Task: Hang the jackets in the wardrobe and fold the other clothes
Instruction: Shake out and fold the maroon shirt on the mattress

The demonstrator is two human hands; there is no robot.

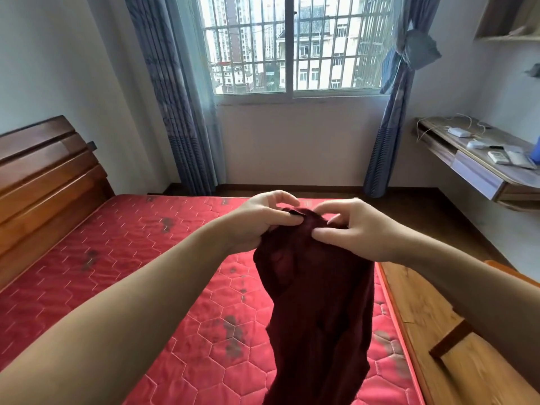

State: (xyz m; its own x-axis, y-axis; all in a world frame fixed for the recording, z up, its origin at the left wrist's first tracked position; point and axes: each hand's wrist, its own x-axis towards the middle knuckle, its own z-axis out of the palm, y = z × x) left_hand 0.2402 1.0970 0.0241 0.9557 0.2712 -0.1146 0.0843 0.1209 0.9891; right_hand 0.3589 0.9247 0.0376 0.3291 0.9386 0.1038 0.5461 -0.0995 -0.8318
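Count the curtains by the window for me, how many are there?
2. One curtain hangs loose left of the window; the other curtain is on its right, tied in a knot near its top. None looks hidden.

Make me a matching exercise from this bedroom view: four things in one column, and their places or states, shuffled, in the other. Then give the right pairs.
Things
1. dark red garment
2. mattress
3. right curtain
4. remote control

Places or states
A. tied back in a knot beside the window
B. lying on the wall-mounted desk
C. held up by its top edge in both hands, hanging down
D. red, quilted, lying bare on the wooden bed frame

Pairs: 1-C, 2-D, 3-A, 4-B

The left hand and the right hand both pinch the garment.
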